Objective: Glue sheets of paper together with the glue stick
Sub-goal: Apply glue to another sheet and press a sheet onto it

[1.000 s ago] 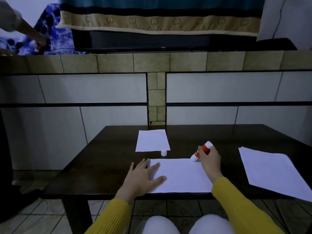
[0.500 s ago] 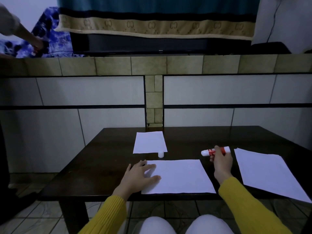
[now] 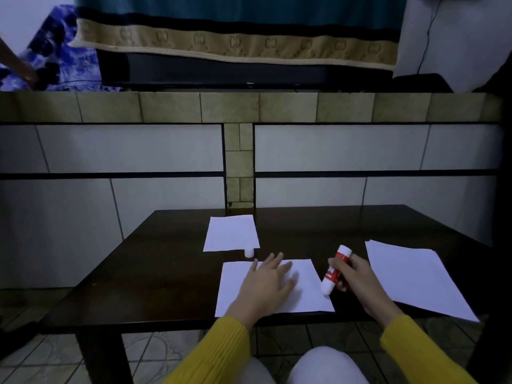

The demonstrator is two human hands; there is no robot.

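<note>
The left hand (image 3: 267,284) covers the middle of the near sheet (image 3: 304,286). The right hand (image 3: 357,278) hides part of the glue stick (image 3: 333,270) (its label is too small to read). Both arms are cut off at the bottom edge.

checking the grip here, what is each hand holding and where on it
The right hand grips the glue stick around the middle of its red-labelled barrel. The left hand holds nothing; it rests flat on the paper sheet.
</note>
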